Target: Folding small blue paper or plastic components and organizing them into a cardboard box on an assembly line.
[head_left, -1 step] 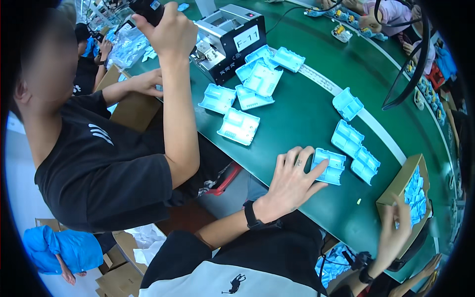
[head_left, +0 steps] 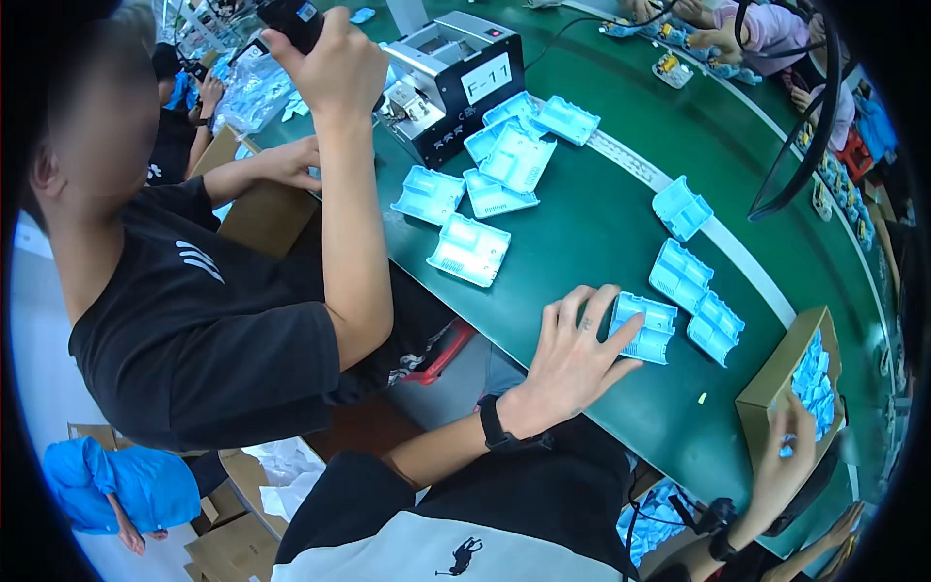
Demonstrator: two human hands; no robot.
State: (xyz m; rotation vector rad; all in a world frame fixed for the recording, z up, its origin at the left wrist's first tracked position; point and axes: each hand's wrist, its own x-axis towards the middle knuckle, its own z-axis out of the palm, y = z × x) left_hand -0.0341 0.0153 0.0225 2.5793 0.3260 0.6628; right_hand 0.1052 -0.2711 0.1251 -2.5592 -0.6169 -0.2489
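My left hand (head_left: 574,355) lies over the bench edge with its fingers spread. Its thumb rests across a light blue plastic half-shell (head_left: 652,335), which lies hollow side up. At the right, my right hand (head_left: 790,441) is at the near side of a cardboard box (head_left: 759,400). Its fingers are bent together around a small blue piece (head_left: 786,447), whose exact shape I cannot make out. The box holds many small blue pieces (head_left: 817,373). Further half-shells lie just beyond my left hand: one (head_left: 680,274), another (head_left: 715,330) and a third (head_left: 683,208).
Several more half-shells (head_left: 469,250) lie to the left, beside a black-and-silver bench machine (head_left: 451,87). A co-worker's raised hand (head_left: 335,73) grips a dark tool. Black cables (head_left: 824,126) hang at the upper right. A white line (head_left: 742,257) curves across the green bench (head_left: 582,213).
My right hand has shifted slightly right at the box, and the blue piece between its fingers shows more clearly. My left hand stays in place.
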